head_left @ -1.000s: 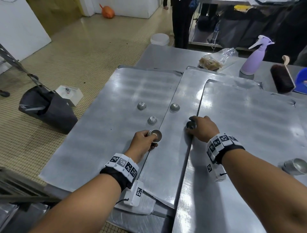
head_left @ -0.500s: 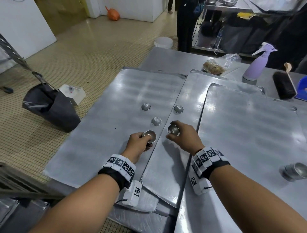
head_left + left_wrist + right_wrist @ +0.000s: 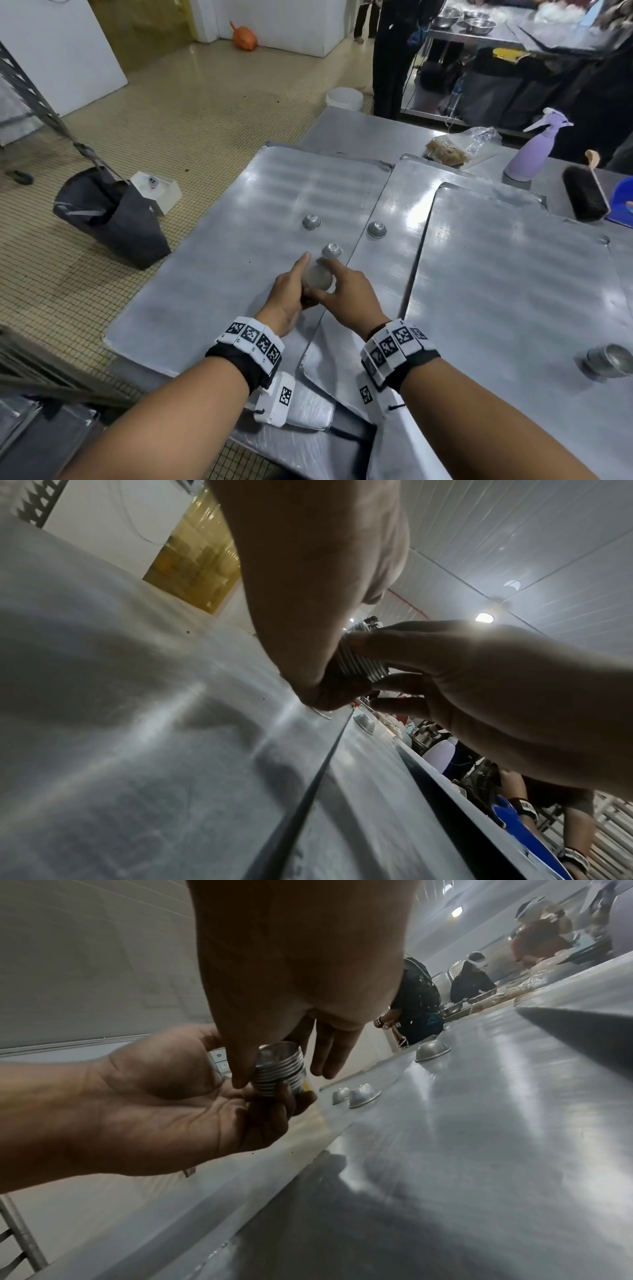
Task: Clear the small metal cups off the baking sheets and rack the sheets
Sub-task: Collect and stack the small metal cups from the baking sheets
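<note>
My left hand (image 3: 301, 278) grips a nested stack of small metal cups (image 3: 318, 279) just above the seam between the left baking sheet (image 3: 219, 260) and the middle sheet (image 3: 387, 274). My right hand (image 3: 330, 274) pinches the top of that stack (image 3: 279, 1069) between thumb and fingers (image 3: 387, 645). Three loose cups sit upside down beyond the hands: one (image 3: 332, 251) closest, one (image 3: 311, 222) further left, one (image 3: 376, 229) on the middle sheet. A third sheet (image 3: 513, 291) overlaps on the right.
Another cup stack (image 3: 606, 359) lies on the right sheet's near right. A purple spray bottle (image 3: 531, 150), a brush (image 3: 582, 198) and a plastic bag (image 3: 455, 145) sit at the table's back. A dark bag (image 3: 109, 219) is on the floor left. A person (image 3: 394, 58) stands behind.
My right hand carried a cup leftward from the right sheet's edge to the stack in my left hand. The two hands now meet on the stack.
</note>
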Motion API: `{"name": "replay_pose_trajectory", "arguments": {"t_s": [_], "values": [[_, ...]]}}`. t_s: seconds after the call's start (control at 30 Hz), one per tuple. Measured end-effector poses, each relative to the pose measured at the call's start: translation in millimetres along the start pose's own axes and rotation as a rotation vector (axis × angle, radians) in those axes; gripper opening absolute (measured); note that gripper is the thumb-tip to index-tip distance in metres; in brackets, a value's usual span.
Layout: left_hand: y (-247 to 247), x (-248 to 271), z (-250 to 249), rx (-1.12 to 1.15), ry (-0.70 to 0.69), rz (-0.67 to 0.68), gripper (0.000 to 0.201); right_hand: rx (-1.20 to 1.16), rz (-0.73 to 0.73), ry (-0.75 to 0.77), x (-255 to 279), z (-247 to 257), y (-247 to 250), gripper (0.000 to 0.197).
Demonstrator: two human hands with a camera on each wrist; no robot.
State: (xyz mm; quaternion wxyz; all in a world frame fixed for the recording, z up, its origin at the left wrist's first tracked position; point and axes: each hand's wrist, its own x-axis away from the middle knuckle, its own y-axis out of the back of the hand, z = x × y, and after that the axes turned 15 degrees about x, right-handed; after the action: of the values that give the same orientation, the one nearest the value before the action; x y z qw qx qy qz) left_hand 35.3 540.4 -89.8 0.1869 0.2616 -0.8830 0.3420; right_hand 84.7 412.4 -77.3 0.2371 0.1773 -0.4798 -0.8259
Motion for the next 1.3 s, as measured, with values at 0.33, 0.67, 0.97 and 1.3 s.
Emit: {"name": "replay_pose_trajectory", "arguments": {"t_s": [0.33, 0.67, 0.97, 1.3], "values": [[-2, -21, -5, -0.162, -0.046, -0.113, 0.009, 0.112, 0.056, -0.119, -15, -56, 11, 0.057], [-11, -48, 3, -0.353, -0.085, -0.12, 0.006, 0.253, 0.123, -0.298, -99, -125, 39, 0.051], [-11, -46, 3, -0.352, -0.087, -0.111, 0.009, 0.374, 0.269, -0.249, -144, -135, 35, 0.044], [-12, -34, 5, -0.339, -0.092, -0.102, 0.009, 0.304, 0.19, -0.246, -119, -124, 33, 0.044]]}}
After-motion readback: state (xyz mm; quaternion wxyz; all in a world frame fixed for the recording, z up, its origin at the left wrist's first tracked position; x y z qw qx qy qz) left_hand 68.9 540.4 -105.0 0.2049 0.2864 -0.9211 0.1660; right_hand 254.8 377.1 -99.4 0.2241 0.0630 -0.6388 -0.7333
